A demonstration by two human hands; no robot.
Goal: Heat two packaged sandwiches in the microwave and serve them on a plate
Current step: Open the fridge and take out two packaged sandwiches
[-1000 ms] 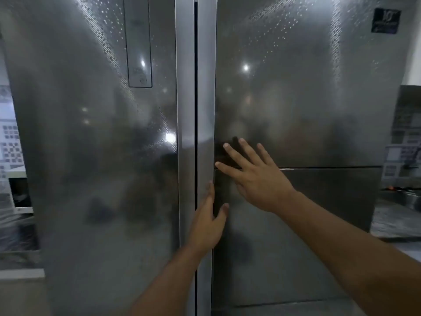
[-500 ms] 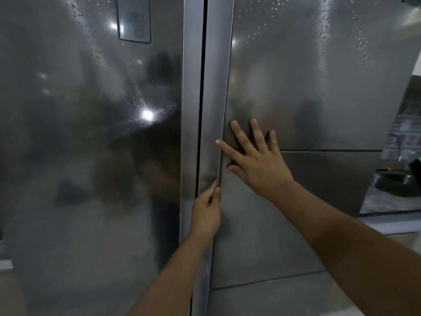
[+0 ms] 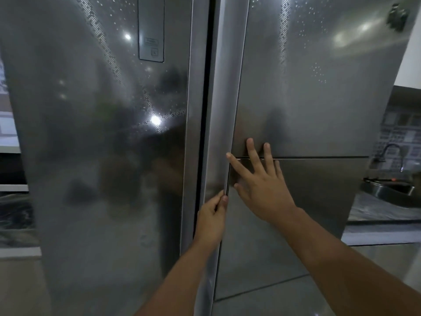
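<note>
A tall steel two-door fridge fills the head view. My left hand (image 3: 213,218) grips the inner edge strip of the right door (image 3: 319,92), fingers curled round it near the centre seam. My right hand (image 3: 259,181) lies flat with spread fingers on that door, across the line where its small lower panel begins. A dark gap runs between the right door's edge and the left door (image 3: 102,156). No sandwiches, microwave or plate are in view.
A control panel (image 3: 151,30) sits high on the left door. At the right, a counter with a sink (image 3: 391,189) and a tap (image 3: 394,153) stands before a tiled wall. A dark counter edge (image 3: 13,210) shows at the far left.
My left hand closed its fingers round the right door's edge. The right hand stayed spread on the door. The gap at the centre seam has widened, and the view has shifted closer and leftward.
</note>
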